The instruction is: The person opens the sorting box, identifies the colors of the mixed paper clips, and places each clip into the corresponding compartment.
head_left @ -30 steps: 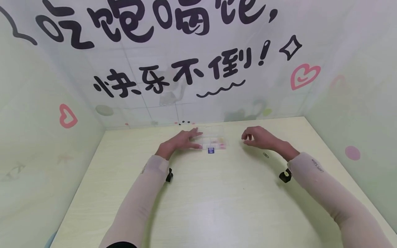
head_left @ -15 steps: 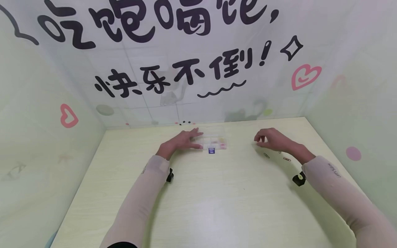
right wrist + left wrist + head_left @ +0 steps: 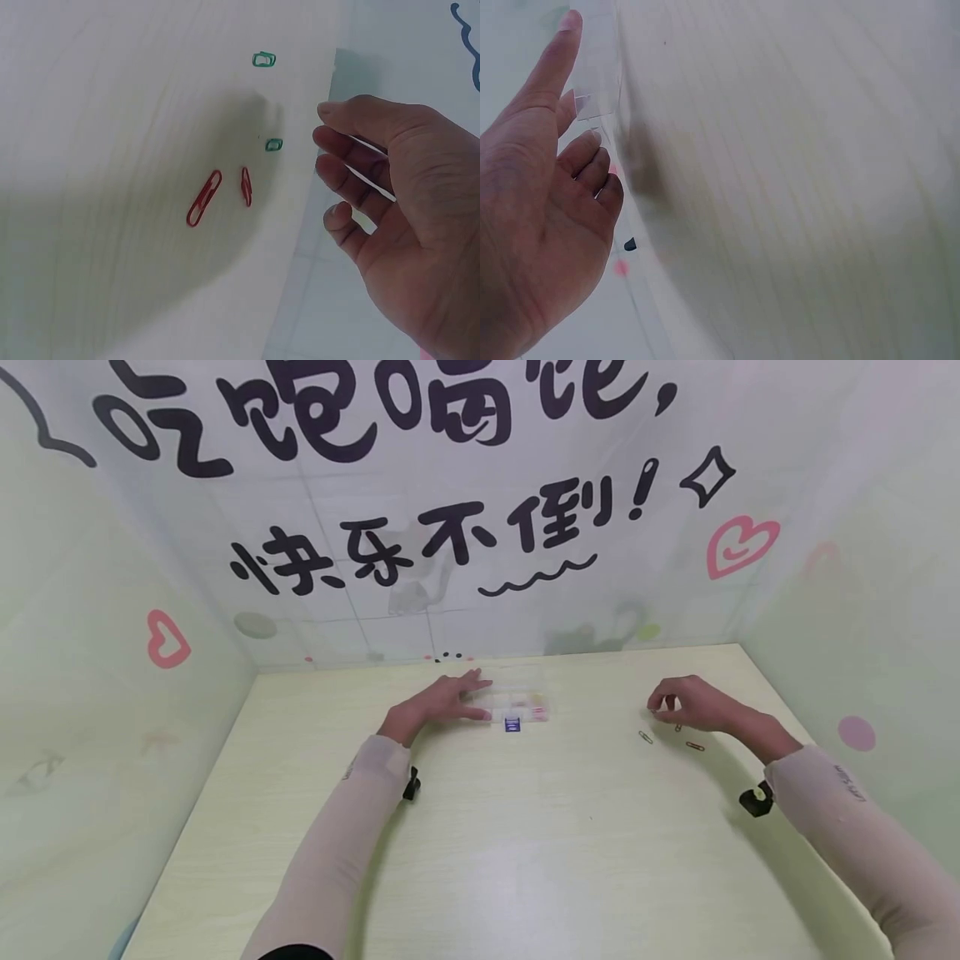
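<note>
A clear plastic box [image 3: 498, 702] with compartments lies near the back of the table, its transparent lid folded back. Small pink and yellow items are inside, too small to tell. My left hand [image 3: 442, 699] rests at the box's left end, thumb straight along the near side, forefinger reaching over toward the lid. Over the right side of the table, my right hand [image 3: 693, 702] hovers with loosely bent fingers; nothing shows between thumb and forefinger [image 3: 352, 142]. Below it lie a red paper clip [image 3: 204, 199], another red paper clip [image 3: 246, 187], a green paper clip [image 3: 274, 145] and a farther green one [image 3: 264, 59].
A blue latch [image 3: 512, 724] sits at the box's front edge. The pale wooden table [image 3: 510, 843] ends at a printed back curtain [image 3: 480, 610], with pale side curtains at left and right.
My right hand has moved right, away from the box, to above the paper clips, and more of the clips have come into sight. My left hand has stayed at the box.
</note>
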`<action>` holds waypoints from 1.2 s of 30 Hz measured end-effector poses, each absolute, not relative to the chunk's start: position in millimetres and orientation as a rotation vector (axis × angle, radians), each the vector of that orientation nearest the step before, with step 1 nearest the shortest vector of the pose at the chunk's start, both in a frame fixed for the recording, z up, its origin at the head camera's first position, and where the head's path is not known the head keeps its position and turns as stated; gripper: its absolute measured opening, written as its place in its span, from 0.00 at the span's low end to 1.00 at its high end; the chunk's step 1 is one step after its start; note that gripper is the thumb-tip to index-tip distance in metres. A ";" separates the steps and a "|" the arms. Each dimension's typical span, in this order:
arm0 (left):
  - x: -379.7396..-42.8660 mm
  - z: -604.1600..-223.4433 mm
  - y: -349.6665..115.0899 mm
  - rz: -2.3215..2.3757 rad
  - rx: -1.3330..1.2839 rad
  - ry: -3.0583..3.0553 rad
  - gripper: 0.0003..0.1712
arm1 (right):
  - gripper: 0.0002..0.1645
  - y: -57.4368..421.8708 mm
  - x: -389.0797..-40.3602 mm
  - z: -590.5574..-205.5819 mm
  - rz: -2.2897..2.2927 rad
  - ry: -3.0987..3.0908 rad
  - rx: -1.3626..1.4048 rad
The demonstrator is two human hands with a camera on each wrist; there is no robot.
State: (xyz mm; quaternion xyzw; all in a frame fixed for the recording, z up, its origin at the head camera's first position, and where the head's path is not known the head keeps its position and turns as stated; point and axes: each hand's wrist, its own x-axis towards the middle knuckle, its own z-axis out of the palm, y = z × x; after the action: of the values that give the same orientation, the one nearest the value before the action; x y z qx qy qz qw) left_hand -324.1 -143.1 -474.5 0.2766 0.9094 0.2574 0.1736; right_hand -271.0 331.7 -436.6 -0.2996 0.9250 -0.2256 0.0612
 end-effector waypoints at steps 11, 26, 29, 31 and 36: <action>-325.4 -475.6 -144.3 0.740 0.786 2.570 0.47 | 0.09 354.3 -268.8 -439.1 -0.614 2.765 -0.834; -322.9 -477.8 -140.3 0.757 0.761 2.551 0.47 | 0.11 370.5 -265.1 -447.7 -0.613 2.725 -0.776; -321.4 -476.8 -141.0 0.746 0.752 2.551 0.47 | 0.10 370.4 -266.1 -449.0 -0.619 2.712 -0.774; -320.6 -475.4 -141.5 0.739 0.752 2.555 0.47 | 0.10 370.1 -266.9 -449.6 -0.620 2.712 -0.772; -320.8 -472.6 -142.8 0.729 0.762 2.580 0.47 | 0.08 370.0 -269.7 -451.0 -0.618 2.726 -0.788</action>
State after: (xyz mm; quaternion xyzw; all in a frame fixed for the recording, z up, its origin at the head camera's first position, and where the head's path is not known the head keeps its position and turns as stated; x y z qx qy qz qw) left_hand -320.8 -142.8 -472.6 0.2692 0.9112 0.2574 0.1762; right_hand -269.7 370.0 -451.0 -0.2694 0.9320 -0.2113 0.1187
